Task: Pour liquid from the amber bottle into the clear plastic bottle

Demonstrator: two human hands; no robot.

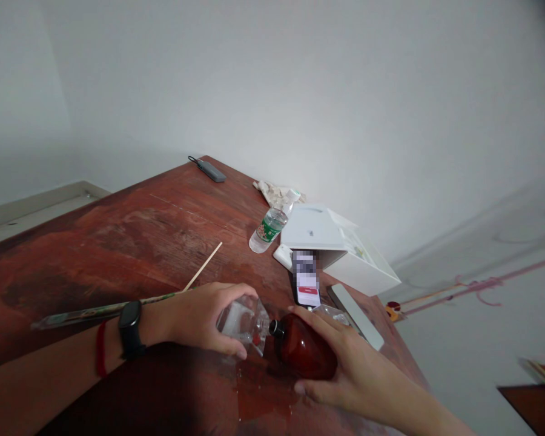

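My left hand (pixel 200 315) grips a clear glass (pixel 243 320) tilted on its side near the table's front edge. My right hand (pixel 345 357) holds a dark red-brown bottle (pixel 302 350), tipped so its black neck meets the glass mouth. Red liquid shows at the glass rim, and a wet patch (pixel 258 387) spreads on the wood just below both. A black watch and a red band sit on my left wrist.
The red-brown wooden table (pixel 118 236) also carries a long stick in a wrapper (pixel 118 309), a lying water bottle (pixel 267 229), a phone (pixel 306 281), a white open box (pixel 340 248), a grey slab (pixel 356 315), a crumpled cloth (pixel 277 192) and a grey device (pixel 211 171) by the wall.
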